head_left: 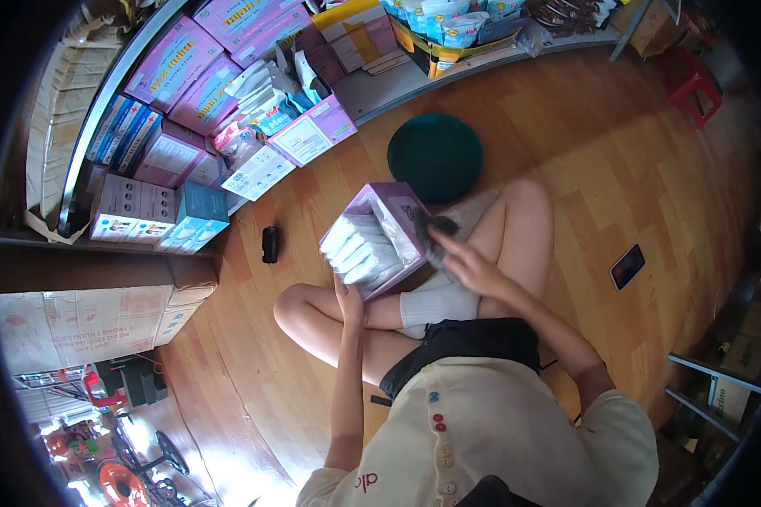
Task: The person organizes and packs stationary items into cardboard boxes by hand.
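An open pink-purple cardboard box [408, 205] rests tilted on my crossed legs. White, plastic-wrapped packets [359, 253] fill its left part in a row. My left hand [350, 300] grips the box's lower left edge, its fingers partly hidden beneath. At the box's right side, my right hand [468, 264] holds a soft dark grey cloth-like item [434, 241] against the outer wall. That item is blurred, and its exact kind cannot be made out.
Shelves with stacked pink boxes [173, 63] and packets stand ahead to the left. A round green stool [435, 158] sits just beyond the box. On the wooden floor lie a black object [270, 245] and a phone [627, 267]. A red stool [693, 87] stands far right.
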`<state>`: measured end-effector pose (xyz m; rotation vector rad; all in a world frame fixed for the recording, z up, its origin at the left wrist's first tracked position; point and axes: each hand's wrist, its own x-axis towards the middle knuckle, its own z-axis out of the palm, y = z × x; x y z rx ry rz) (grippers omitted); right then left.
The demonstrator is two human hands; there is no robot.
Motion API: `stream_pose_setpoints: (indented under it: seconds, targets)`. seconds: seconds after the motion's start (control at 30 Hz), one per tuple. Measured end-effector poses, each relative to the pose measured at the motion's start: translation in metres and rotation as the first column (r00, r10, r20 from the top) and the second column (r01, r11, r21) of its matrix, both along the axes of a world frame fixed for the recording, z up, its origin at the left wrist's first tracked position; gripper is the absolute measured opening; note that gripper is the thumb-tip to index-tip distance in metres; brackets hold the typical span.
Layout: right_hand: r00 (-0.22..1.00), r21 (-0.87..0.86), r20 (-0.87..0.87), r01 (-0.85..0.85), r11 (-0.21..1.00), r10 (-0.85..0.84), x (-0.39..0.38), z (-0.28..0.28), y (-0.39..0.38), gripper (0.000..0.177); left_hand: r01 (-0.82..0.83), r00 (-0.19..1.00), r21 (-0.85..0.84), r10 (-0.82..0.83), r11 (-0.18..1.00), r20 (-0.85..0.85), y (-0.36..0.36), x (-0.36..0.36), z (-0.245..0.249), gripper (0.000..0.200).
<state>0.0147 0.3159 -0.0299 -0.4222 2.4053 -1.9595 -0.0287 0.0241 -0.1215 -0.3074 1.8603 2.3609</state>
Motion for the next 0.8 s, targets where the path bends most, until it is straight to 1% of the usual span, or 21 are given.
stream_pose_setpoints:
  seconds: [0.03,0.07,0.13,0.17,0.2,0.23,0.27,0.3,0.37,0.4,0.43,0.47,0.5,0.53,0.57,0.6,0.67,0.7,0.77,0.8]
  targets:
    - [1.0,0.079,-0.022,-0.004,0.997,0.006,0.008,0.004,-0.015,0.052,0.014,0.999,-0.003,-0.014,1.0,-0.046,-0.003,0.0,-0.002,0.043]
    - [1.0,0.07,-0.02,-0.002,0.998,0.003,0.002,0.005,-0.025,0.052,0.017,0.999,-0.011,-0.017,1.0,-0.045,-0.007,0.001,-0.005,0.043]
    - [0.987,0.133,-0.08,0.149,0.98,-0.14,-0.016,0.003,-0.039,0.054,0.044,0.998,-0.011,-0.044,0.999,-0.052,-0.011,0.003,-0.008,0.042]
    - [0.982,0.137,-0.076,0.18,0.974,-0.171,-0.036,0.003,-0.043,0.053,0.044,0.998,-0.01,-0.045,0.999,-0.053,-0.011,0.004,-0.006,0.042]
    - [0.978,0.144,-0.073,0.206,0.968,-0.198,-0.062,0.003,-0.045,0.052,0.064,0.998,-0.002,-0.064,0.998,-0.028,-0.011,0.006,-0.002,0.046]
    - [0.975,0.07,-0.108,0.204,0.976,-0.196,-0.092,-0.001,-0.044,0.05,0.081,0.997,0.008,-0.081,0.997,-0.006,-0.009,0.008,0.001,0.05]
    - [0.969,-0.007,-0.143,0.2,0.98,-0.199,-0.115,-0.003,-0.044,0.049,0.075,0.997,0.009,-0.075,0.997,-0.01,-0.007,0.008,0.003,0.05]
    - [0.969,-0.011,-0.146,0.199,0.98,-0.198,-0.123,0.0,-0.045,0.049,0.079,0.997,0.015,-0.079,0.997,-0.005,-0.007,0.009,0.006,0.048]
    - [0.991,0.078,-0.133,0.036,0.996,-0.025,-0.13,0.007,-0.046,0.048,0.088,0.996,0.016,-0.088,0.996,0.0,-0.006,0.009,0.008,0.046]
    - [0.981,0.191,-0.189,0.079,0.978,-0.042,-0.108,0.015,-0.054,0.048,0.054,0.998,0.077,-0.056,0.996,0.022,-0.006,0.008,0.007,0.044]
    - [0.967,0.211,-0.249,0.103,0.972,-0.049,-0.083,0.024,-0.061,0.048,0.016,0.999,0.14,-0.022,0.99,0.046,-0.006,0.007,0.007,0.042]
    - [0.95,0.231,-0.307,0.126,0.965,-0.051,-0.06,0.03,-0.062,0.049,0.014,0.999,0.14,-0.02,0.99,0.045,-0.005,0.005,0.007,0.042]
    - [0.952,0.231,-0.303,0.123,0.965,-0.049,-0.039,0.036,-0.059,0.049,0.008,0.999,0.188,-0.018,0.982,0.05,-0.005,0.005,0.008,0.041]
    - [0.962,0.203,-0.272,0.05,0.978,0.008,-0.019,0.041,-0.053,0.049,0.002,0.998,0.235,-0.017,0.972,0.059,-0.004,0.007,0.008,0.04]
    - [0.968,0.172,-0.241,-0.022,0.985,0.064,-0.006,0.042,-0.049,0.05,0.025,0.997,0.219,-0.041,0.975,0.072,-0.007,0.007,0.005,0.04]
    - [0.97,0.173,-0.234,-0.019,0.985,0.06,-0.004,0.039,-0.045,0.05,0.027,0.996,0.221,-0.046,0.975,0.079,-0.01,0.006,0.002,0.04]
    - [0.97,0.149,-0.242,0.034,0.988,0.003,-0.014,0.03,-0.033,0.05,0.082,0.994,0.132,-0.091,0.988,0.065,-0.01,0.002,-0.003,0.04]
    - [0.967,0.24,-0.243,0.138,0.961,-0.078,-0.032,0.014,-0.032,0.048,0.067,0.994,0.165,-0.081,0.984,0.076,-0.005,0.002,0.003,0.04]
    - [0.959,0.131,-0.144,0.263,0.956,-0.244,-0.076,-0.015,-0.029,0.047,0.077,0.993,0.172,-0.09,0.982,0.071,-0.004,0.003,0.005,0.04]
    - [0.958,0.127,-0.149,0.263,0.956,-0.244,-0.097,-0.027,-0.023,0.047,0.076,0.993,0.175,-0.09,0.982,0.072,-0.006,0.003,0.008,0.041]
